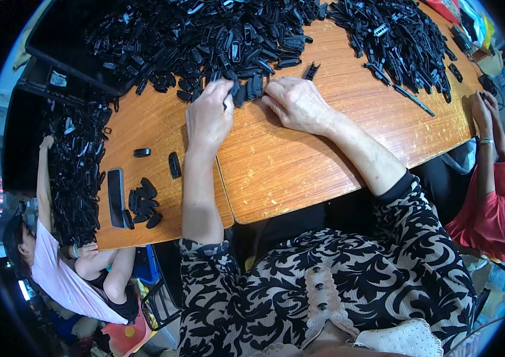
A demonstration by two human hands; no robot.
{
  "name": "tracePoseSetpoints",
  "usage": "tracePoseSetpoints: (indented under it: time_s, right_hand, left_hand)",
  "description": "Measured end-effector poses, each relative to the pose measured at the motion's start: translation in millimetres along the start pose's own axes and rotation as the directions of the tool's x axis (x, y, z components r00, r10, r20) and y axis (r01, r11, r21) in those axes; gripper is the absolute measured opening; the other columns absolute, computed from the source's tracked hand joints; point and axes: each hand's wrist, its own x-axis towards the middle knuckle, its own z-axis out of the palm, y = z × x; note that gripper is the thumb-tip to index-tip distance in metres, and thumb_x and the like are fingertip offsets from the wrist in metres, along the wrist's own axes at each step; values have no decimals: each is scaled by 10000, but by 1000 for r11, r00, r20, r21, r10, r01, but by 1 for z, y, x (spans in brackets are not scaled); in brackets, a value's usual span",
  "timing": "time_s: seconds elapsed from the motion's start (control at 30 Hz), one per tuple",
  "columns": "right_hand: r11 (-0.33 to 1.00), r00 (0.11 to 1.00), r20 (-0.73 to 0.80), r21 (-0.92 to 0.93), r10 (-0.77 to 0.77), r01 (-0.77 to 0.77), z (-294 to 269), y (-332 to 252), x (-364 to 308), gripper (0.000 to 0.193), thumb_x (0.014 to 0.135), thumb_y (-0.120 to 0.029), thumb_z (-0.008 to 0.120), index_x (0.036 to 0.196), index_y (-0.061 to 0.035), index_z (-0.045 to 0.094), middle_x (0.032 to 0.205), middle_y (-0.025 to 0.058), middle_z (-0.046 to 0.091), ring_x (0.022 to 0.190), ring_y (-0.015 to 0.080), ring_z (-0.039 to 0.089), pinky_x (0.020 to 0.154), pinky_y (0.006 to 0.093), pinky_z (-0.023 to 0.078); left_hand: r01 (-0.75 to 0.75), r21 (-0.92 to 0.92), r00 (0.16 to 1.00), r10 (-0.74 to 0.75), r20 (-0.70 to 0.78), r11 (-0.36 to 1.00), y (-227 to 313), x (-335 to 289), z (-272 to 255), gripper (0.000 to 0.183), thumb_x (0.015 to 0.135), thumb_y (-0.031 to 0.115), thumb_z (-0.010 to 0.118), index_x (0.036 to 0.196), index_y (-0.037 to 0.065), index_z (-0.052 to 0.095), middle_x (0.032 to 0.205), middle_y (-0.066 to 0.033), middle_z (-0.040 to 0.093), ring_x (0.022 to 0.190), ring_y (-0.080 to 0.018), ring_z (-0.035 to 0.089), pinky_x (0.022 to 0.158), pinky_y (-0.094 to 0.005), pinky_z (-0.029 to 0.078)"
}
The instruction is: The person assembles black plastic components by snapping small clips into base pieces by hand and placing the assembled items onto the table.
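Note:
A short row of small black plastic parts (249, 90) stands on the wooden table between my hands, at the near edge of a big black heap (205, 41). My left hand (209, 113) is curled at the row's left end, with its fingers closed on a black plastic part. At the right end my right hand (299, 104) rests on the table with its fingers bent and pressed together. Its fingertips touch or nearly touch the row; whether they grip a piece is hidden. One loose black piece (311, 71) lies just beyond my right hand.
Another pile of slim black parts (392, 41) covers the far right, with a pen-like stick (414, 100) beside it. A phone (116, 198) and a small cluster of black pieces (143, 202) lie at the left. Co-workers sit at the left (56, 268) and right (493, 208). A seam (226, 190) crosses the tabletop.

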Motion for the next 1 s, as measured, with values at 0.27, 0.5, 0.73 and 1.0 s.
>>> tracePoseSetpoints:
  time_s: [0.27, 0.5, 0.73, 1.0]
  right_hand:
    - [888, 958, 97, 357, 271, -288, -2, -6, 2, 247, 925, -266, 619, 892, -29, 679, 766, 194, 674, 708, 379, 661, 629, 460, 514]
    - [722, 875, 161, 508, 457, -470, 2, 9, 5, 274, 941, -257, 601, 890, 0, 681, 761, 183, 681, 683, 305, 669, 640, 405, 513]
    - [328, 770, 434, 724, 467, -607, -11, 4, 8, 263, 974, -266, 612, 834, -49, 662, 649, -25, 551, 554, 49, 448, 493, 210, 345]
    - [184, 763, 563, 752, 318, -633, -14, 1, 6, 236, 970, -271, 624, 875, -63, 682, 652, -44, 552, 561, 28, 435, 488, 181, 330]
  left_hand:
    - [-99, -94, 986, 85, -145, 991, 0, -9, -11, 181, 846, 30, 652, 1021, 51, 692, 1122, -71, 679, 986, -290, 661, 852, -366, 521]
    - [-77, -143, 990, 92, 102, 987, 32, -14, -10, 350, 784, 218, 784, 1047, 7, 692, 1095, -145, 674, 976, -308, 659, 850, -376, 519]
    - [4, -88, 985, 11, 172, 996, 37, -18, -2, 183, 795, 119, 751, 884, -5, 651, 924, -189, 658, 863, -351, 659, 764, -423, 520]
    - [306, -494, 951, -281, 126, 814, 28, -10, 8, 358, 661, 98, 869, 812, 18, 555, 789, -91, 639, 678, -187, 590, 650, -335, 486]
